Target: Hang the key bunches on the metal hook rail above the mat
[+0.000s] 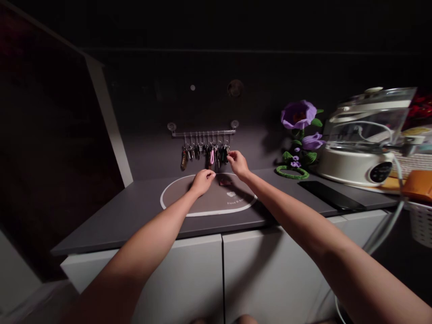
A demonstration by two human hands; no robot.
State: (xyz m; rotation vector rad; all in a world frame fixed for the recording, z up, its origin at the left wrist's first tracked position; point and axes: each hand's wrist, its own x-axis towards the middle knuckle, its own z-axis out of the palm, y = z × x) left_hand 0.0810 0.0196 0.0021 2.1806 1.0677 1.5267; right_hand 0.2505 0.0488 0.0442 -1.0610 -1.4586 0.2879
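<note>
My right hand [238,163] is raised to the right end of a clear hook rail [204,133] on the wall, its fingertips pinched on a bunch of keys [228,153] there. Several more key bunches hang along the rail, among them a pink strap [212,156] and a brown key holder [184,160] at the left end. Lower and to the left, my left hand [203,181] hovers over an oval brown mat [178,198] with its fingers curled together; what they hold, if anything, is hidden. A small dark reddish item [225,182] lies on the mat.
Purple knitted flowers [299,114] with a green ring base stand at the right of the dark counter [135,216]. Beside them are a black phone-like slab [330,194], a white appliance [354,162] with a clear cover and cable, and an orange pouch [418,185]. White cabinet doors [189,279] are below.
</note>
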